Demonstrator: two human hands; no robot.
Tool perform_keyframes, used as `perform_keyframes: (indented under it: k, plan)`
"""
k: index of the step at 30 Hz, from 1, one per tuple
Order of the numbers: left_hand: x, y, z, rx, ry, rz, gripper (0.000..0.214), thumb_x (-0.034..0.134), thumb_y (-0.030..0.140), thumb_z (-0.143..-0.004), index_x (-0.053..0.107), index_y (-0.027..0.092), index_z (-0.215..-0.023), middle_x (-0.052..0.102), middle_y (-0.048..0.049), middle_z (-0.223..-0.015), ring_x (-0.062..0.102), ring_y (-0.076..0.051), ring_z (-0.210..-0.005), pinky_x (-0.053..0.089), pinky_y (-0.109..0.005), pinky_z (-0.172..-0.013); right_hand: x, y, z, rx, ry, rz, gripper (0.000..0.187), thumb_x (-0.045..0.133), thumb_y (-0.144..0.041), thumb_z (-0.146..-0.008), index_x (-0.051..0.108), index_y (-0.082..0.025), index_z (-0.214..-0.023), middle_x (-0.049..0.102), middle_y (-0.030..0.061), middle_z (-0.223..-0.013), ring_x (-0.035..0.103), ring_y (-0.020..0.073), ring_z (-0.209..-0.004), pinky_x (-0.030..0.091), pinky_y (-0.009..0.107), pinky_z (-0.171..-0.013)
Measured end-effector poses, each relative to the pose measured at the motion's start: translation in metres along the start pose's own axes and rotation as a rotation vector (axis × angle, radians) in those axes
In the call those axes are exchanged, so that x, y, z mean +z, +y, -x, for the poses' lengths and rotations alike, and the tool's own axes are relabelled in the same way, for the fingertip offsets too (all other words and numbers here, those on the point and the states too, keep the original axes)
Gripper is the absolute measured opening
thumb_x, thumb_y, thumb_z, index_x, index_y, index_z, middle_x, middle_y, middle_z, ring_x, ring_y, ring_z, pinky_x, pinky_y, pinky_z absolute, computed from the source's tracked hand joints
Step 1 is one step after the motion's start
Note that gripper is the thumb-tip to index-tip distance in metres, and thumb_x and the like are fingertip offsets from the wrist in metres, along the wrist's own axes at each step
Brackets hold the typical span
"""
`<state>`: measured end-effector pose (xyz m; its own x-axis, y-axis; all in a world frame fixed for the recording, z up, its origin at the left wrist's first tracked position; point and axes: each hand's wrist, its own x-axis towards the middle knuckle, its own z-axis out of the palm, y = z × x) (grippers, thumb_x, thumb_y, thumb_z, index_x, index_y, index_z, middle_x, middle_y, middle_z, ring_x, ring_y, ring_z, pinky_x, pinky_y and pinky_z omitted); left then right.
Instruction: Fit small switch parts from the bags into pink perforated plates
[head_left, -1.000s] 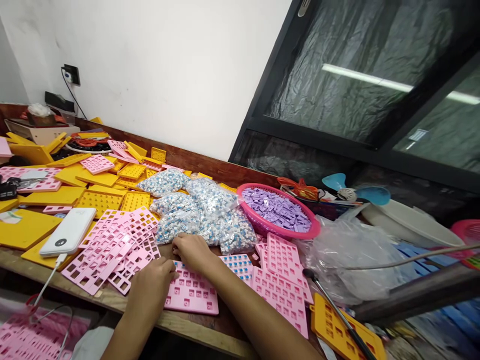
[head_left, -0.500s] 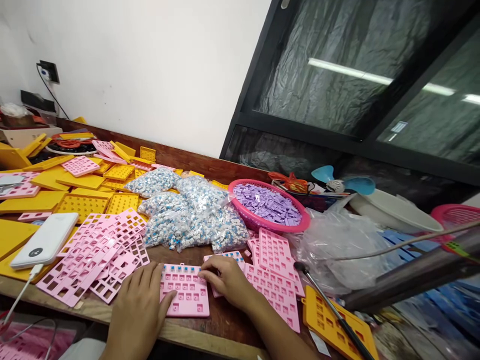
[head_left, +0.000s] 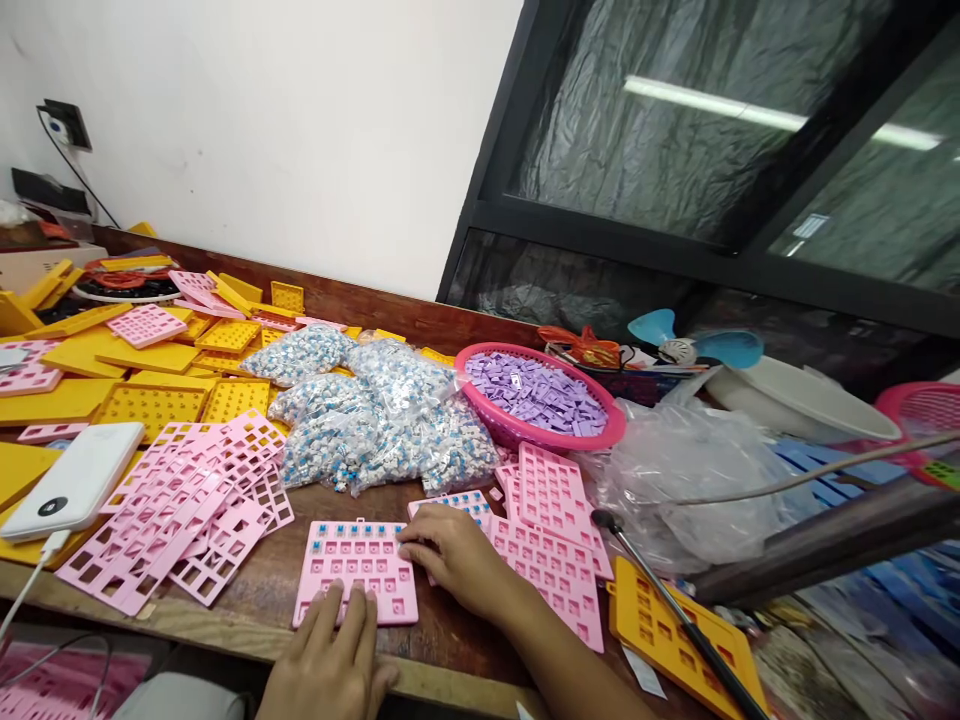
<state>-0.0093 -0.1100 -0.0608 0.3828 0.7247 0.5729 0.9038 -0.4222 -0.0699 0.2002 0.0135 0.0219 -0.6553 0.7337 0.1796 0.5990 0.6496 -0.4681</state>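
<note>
A pink plastic grid tray (head_left: 352, 570) with blue pieces along its top row lies near the table's front edge. My left hand (head_left: 334, 665) rests at its near edge, fingers stretched flat onto it. My right hand (head_left: 450, 555) lies at the tray's right edge, fingers curled and pressed against it; whether they pinch anything is hidden. Clear bags of small blue-and-white pieces (head_left: 375, 425) sit just behind the tray.
Loose pink frames (head_left: 172, 505) are heaped on the left, with more pink trays (head_left: 555, 530) on the right. A pink basket of purple tiles (head_left: 544, 395), yellow trays (head_left: 150, 385), a white power bank (head_left: 71, 480), crumpled clear plastic (head_left: 690, 485) and a metal rod (head_left: 675, 620) surround the spot.
My left hand slid back from the tray's left side to its near edge. My right hand came down from the bags to the tray's right edge. The view shifted right.
</note>
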Motion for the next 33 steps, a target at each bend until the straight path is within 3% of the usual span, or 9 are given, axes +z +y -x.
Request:
perform_keyframes:
  k: [8, 15, 19, 22, 24, 26, 28, 30, 33]
  plan:
    - [0.018, 0.003, 0.017, 0.027, -0.040, -0.003, 0.058, 0.057, 0.063, -0.092, 0.066, 0.025, -0.136, 0.071, -0.0093, -0.129, 0.063, -0.031, -0.121, 0.051, -0.038, -0.101, 0.015, 0.002, 0.005, -0.044, 0.058, 0.128, 0.010, 0.067, -0.021, -0.096, 0.076, -0.023, -0.097, 0.073, 0.0043, -0.094, 0.065, 0.0201, -0.090, 0.048, 0.031, -0.081]
    - [0.013, 0.007, 0.013, 0.135, 0.116, -0.228, 0.066, 0.051, 0.070, -0.092, 0.074, 0.016, -0.122, 0.073, -0.0108, -0.126, 0.066, -0.033, -0.116, 0.050, -0.041, -0.097, 0.025, -0.012, 0.021, -0.100, 0.114, 0.337, 0.019, 0.057, -0.022, -0.101, 0.072, -0.019, -0.113, 0.073, 0.0094, -0.106, 0.061, 0.0257, -0.098, 0.049, 0.040, -0.086]
    - [0.013, 0.011, 0.021, 0.105, 0.139, -0.213, 0.075, 0.049, 0.076, -0.089, 0.068, 0.016, -0.131, 0.070, -0.0122, -0.131, 0.063, -0.033, -0.122, 0.047, -0.040, -0.100, 0.026, -0.029, 0.035, -0.095, 0.077, 0.361, 0.034, 0.055, -0.029, -0.102, 0.061, -0.018, -0.133, 0.068, 0.0139, -0.121, 0.058, 0.0288, -0.108, 0.048, 0.045, -0.093]
    - [-0.001, 0.006, 0.019, 0.098, 0.165, -0.110, 0.072, 0.051, 0.073, -0.090, 0.065, 0.017, -0.134, 0.071, -0.0131, -0.130, 0.062, -0.032, -0.122, 0.047, -0.039, -0.099, 0.028, -0.034, 0.041, -0.091, 0.096, 0.356, 0.037, 0.051, -0.029, -0.103, 0.058, -0.018, -0.137, 0.067, 0.0149, -0.123, 0.057, 0.0297, -0.111, 0.047, 0.047, -0.095]
    - [-0.018, -0.009, 0.003, 0.032, 0.134, 0.027, 0.052, 0.050, 0.058, -0.098, 0.066, 0.020, -0.130, 0.073, -0.0103, -0.124, 0.065, -0.027, -0.115, 0.049, -0.036, -0.095, 0.027, -0.032, 0.040, -0.078, 0.099, 0.345, 0.035, 0.053, -0.030, -0.102, 0.060, -0.018, -0.134, 0.068, 0.0139, -0.119, 0.058, 0.0294, -0.108, 0.046, 0.046, -0.093]
    - [-0.035, -0.036, -0.026, -0.166, -0.005, 0.179, 0.033, 0.044, 0.035, -0.103, 0.067, 0.023, -0.124, 0.073, -0.0081, -0.118, 0.066, -0.023, -0.107, 0.050, -0.034, -0.094, 0.024, -0.030, 0.031, -0.057, 0.108, 0.326, 0.026, 0.056, -0.030, -0.100, 0.068, -0.019, -0.121, 0.070, 0.0115, -0.109, 0.059, 0.0277, -0.102, 0.045, 0.043, -0.089]
    - [-0.043, -0.069, -0.061, -0.284, -0.132, 0.256, 0.033, 0.038, 0.025, -0.104, 0.070, 0.022, -0.114, 0.072, -0.0085, -0.111, 0.066, -0.023, -0.103, 0.050, -0.036, -0.089, 0.018, -0.029, 0.014, -0.039, 0.133, 0.297, 0.019, 0.057, -0.029, -0.099, 0.071, -0.020, -0.107, 0.071, 0.0091, -0.100, 0.061, 0.0252, -0.096, 0.044, 0.039, -0.086]
    - [-0.041, -0.098, -0.094, -0.328, -0.292, 0.314, 0.030, 0.042, 0.020, -0.101, 0.071, 0.022, -0.110, 0.070, -0.0089, -0.110, 0.065, -0.024, -0.106, 0.049, -0.036, -0.090, 0.012, -0.029, -0.012, -0.027, 0.159, 0.252, 0.017, 0.058, -0.026, -0.098, 0.071, -0.020, -0.106, 0.071, 0.0078, -0.099, 0.063, 0.0229, -0.095, 0.044, 0.036, -0.085]
    - [-0.024, -0.120, -0.120, -0.292, -0.371, 0.353, 0.023, 0.061, 0.019, -0.090, 0.071, 0.024, -0.111, 0.072, -0.0059, -0.108, 0.066, -0.023, -0.107, 0.049, -0.032, -0.090, 0.007, -0.034, -0.058, -0.015, 0.116, 0.211, 0.021, 0.063, -0.025, -0.095, 0.069, -0.022, -0.116, 0.072, 0.0057, -0.108, 0.064, 0.0205, -0.100, 0.046, 0.030, -0.087]
